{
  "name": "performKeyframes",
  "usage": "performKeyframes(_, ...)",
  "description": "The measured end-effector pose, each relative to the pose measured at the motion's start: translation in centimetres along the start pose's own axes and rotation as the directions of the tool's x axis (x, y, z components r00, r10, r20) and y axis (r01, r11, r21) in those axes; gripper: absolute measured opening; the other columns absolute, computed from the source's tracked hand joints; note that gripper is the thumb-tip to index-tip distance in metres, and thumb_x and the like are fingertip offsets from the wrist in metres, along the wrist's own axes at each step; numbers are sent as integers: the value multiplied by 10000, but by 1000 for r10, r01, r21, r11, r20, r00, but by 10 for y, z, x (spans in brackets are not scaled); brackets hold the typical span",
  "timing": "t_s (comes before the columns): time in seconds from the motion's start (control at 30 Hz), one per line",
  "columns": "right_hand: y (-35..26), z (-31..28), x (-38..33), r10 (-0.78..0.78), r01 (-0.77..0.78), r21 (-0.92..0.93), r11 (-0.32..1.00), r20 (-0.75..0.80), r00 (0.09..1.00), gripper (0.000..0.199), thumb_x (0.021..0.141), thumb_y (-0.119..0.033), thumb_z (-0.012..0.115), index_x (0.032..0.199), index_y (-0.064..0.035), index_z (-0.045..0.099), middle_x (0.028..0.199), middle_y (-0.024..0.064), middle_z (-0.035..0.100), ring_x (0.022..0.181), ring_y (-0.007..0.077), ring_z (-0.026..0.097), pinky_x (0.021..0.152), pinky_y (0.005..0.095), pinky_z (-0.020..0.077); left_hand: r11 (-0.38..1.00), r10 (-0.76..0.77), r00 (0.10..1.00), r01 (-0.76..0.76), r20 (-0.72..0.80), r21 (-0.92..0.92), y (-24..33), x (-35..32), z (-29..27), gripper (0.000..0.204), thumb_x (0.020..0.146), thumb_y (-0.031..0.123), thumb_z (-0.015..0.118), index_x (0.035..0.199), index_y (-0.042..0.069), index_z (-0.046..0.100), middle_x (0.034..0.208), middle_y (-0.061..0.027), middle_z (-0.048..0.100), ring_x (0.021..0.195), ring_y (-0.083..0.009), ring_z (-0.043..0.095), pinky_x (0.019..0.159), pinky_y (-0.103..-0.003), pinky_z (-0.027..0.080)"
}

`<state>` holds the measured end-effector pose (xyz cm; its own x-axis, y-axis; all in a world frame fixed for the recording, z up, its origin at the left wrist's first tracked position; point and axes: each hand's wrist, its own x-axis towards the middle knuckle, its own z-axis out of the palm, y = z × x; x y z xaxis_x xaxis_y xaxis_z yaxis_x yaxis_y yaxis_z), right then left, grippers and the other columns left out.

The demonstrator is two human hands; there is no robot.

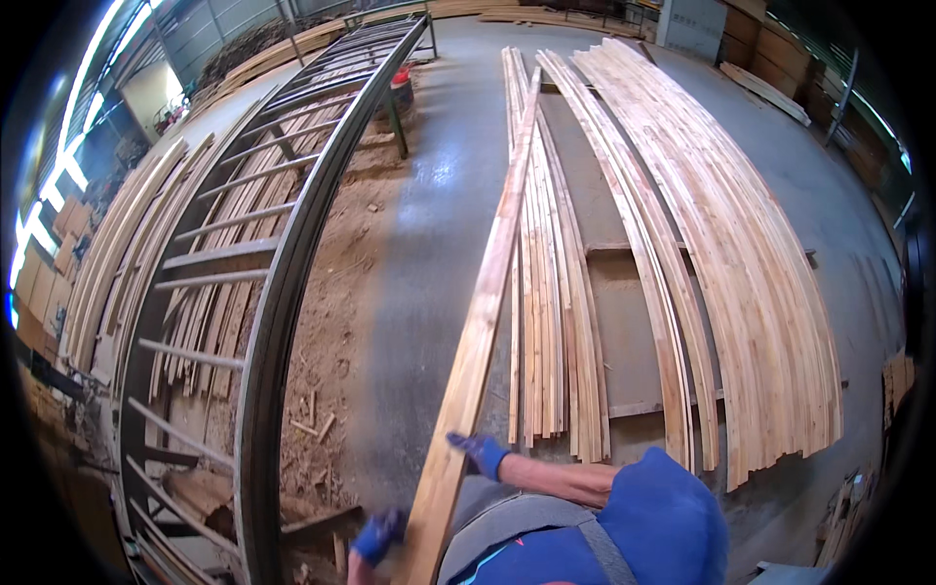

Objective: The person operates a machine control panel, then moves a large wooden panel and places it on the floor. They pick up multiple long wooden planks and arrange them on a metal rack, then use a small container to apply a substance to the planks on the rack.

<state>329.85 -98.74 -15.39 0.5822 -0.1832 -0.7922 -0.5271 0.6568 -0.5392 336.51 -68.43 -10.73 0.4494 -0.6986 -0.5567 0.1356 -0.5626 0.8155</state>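
A long wooden board (466, 364) slants away from me, its near part beside my body and its far end over a row of narrow boards. My right hand (480, 454), in a blue glove, is closed on the board's right edge, with the fingertips on its upper face. At the board's left edge, close to its near end, is my left hand (380, 533), also gloved in blue. It is closed against that edge; its fingers are blurred and partly hidden.
Right of the board lie narrow boards (546, 331), a slim row (655, 229) and a wide stack (726, 263) on low supports (639, 408). A long metal roller frame (278, 322) stands at left, with wood scraps and sawdust (341, 292) beside it. A red bucket (402, 86) sits farther back.
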Motion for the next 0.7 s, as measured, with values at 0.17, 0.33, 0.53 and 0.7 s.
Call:
performKeyframes(0.17, -31, 67, 39, 141, -41, -221, 974, 458, 878, 534, 837, -508, 727, 1021, -8, 695, 865, 95, 715, 716, 178, 691, 598, 304, 558, 973, 28, 984, 14, -178, 231, 72, 240, -69, 750, 980, 625, 324, 1057, -28, 685, 968, -189, 698, 845, -236, 637, 789, -400, 503)
performKeyframes(0.33, -114, 102, 120, 301, 250, -540, 804, 731, 612, 385, 937, -411, 618, 1037, -50, 708, 964, 84, 720, 763, 159, 697, 631, 268, 557, 908, -287, 944, 322, -163, 269, 65, 285, -159, 890, 932, 722, 283, 1196, -52, 634, 1146, -280, 647, 1151, -314, 603, 996, -400, 440)
performKeyframes(0.53, -196, 43, 301, 52, -146, 246, 958, 352, 935, 573, 898, -581, 590, 1229, -114, 567, 1191, 155, 666, 1008, 308, 665, 870, 442, 523, 915, -179, 983, 153, 36, 374, -19, 262, -276, 631, 1063, 435, 210, 1408, -53, 411, 1358, -264, 528, 1283, -311, 510, 1081, -381, 385)
performKeyframes(0.7, -325, 53, 402, -32, -29, 505, 862, 111, 993, 699, 875, -673, 540, 1262, -94, 488, 1216, 204, 629, 1081, 394, 621, 916, 518, 494, 856, -268, 963, 253, -33, 452, 19, 183, -341, 560, 985, 319, 493, 1407, -34, 392, 1379, -265, 455, 1291, -354, 452, 1087, -384, 356)
